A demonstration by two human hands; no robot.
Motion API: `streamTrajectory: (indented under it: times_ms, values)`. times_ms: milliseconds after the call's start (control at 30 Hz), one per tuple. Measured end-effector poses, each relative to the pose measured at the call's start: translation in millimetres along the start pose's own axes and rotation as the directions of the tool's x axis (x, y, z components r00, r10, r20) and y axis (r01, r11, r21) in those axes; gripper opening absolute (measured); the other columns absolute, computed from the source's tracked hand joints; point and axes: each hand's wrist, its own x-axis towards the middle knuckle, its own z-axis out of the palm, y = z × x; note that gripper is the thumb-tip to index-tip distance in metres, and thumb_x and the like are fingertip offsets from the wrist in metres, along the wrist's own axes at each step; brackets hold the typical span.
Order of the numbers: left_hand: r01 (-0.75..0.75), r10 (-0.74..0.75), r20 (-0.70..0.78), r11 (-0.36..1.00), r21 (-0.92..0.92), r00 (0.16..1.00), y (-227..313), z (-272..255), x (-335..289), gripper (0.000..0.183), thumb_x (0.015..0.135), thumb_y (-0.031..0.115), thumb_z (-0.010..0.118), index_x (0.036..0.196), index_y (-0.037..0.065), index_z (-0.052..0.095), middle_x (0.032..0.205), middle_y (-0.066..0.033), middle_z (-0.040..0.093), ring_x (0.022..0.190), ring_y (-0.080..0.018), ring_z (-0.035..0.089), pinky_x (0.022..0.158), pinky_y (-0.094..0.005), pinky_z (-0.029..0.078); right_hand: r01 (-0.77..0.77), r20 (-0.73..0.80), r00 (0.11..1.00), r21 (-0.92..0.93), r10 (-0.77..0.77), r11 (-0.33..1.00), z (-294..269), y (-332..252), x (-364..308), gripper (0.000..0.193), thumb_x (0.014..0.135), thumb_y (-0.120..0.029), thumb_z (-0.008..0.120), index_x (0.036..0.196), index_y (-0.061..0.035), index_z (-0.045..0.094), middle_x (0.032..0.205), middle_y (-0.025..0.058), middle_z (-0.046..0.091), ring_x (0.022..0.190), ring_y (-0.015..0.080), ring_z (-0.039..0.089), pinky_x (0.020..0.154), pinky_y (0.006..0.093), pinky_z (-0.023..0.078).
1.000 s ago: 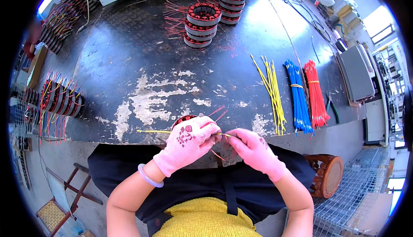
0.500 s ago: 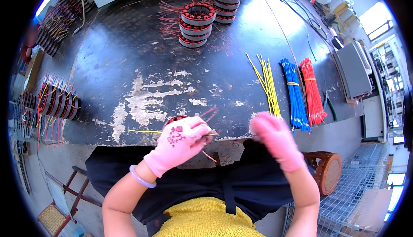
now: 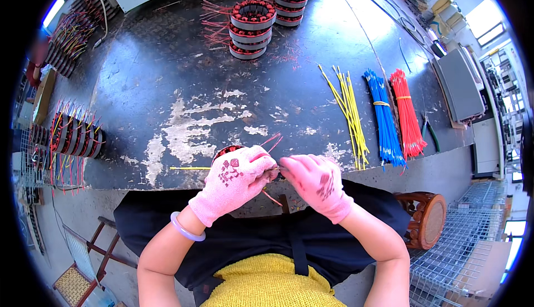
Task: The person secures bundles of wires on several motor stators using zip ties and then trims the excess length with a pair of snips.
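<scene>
My left hand [image 3: 236,176], in a pink glove, is closed in a pinch on a yellow wire [image 3: 189,168], whose free end sticks out to its left. Partly hidden behind that hand sits a stator [image 3: 228,150] with red windings, at the table's front edge. Thin red lead wires [image 3: 273,141] stick out past the fingers, above and below. My right hand [image 3: 318,183], gloved too, meets the left fingertips, its fingers pinched on the wire ends there. The exact joint between the fingertips is too small to make out.
On the dark, worn table [image 3: 183,134] lie loose yellow wires [image 3: 349,115], a blue wire bundle [image 3: 382,118] and a red wire bundle [image 3: 407,115]. Green-handled pliers [image 3: 431,134] lie beyond them. Stacked stators [image 3: 250,31] stand at the back; wired stators [image 3: 77,134] sit left.
My right hand has moved left from near the yellow wires to the left fingertips and closed there. The left hand keeps its hold, almost in place.
</scene>
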Motion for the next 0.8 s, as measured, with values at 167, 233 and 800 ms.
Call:
streamTrajectory:
  times_ms: [167,233,800]
  values:
    - [-0.007,0.008,0.034,1.0,-0.03,0.999,-3,1,0,0.019,0.08,0.005,0.075,0.096,0.01,0.067,0.094,-0.0049,0.067,0.084,-0.0268,0.068,0.071,-0.0381,0.056,-0.777,0.611,0.619,0.57,0.494,0.268,-17,-16,8,0.016,0.096,-0.02,0.066,0.103,-0.0048,0.066,0.087,0.0112,0.068,0.075,0.0147,0.063,0.068,0.0322,0.052]
    - [-0.002,0.004,0.044,0.999,-0.041,0.999,-4,2,0,0.018,0.08,0.005,0.075,0.095,0.01,0.067,0.093,-0.0046,0.066,0.084,-0.0264,0.068,0.072,-0.038,0.056,-0.708,0.54,0.704,0.583,0.462,0.397,-23,-15,4,0.017,0.098,-0.021,0.064,0.107,-0.007,0.065,0.09,0.0102,0.067,0.075,0.018,0.063,0.068,0.0346,0.052]
    - [0.014,-0.011,0.048,0.997,-0.072,0.999,-7,3,-2,0.01,0.086,0.016,0.074,0.093,0.014,0.066,0.093,-0.002,0.063,0.085,-0.0241,0.068,0.07,-0.0381,0.056,-0.446,0.234,0.885,0.174,0.403,0.878,-28,-16,6,0.019,0.092,-0.024,0.072,0.105,-0.0108,0.068,0.094,0.0048,0.068,0.082,0.0169,0.066,0.071,0.0312,0.052]
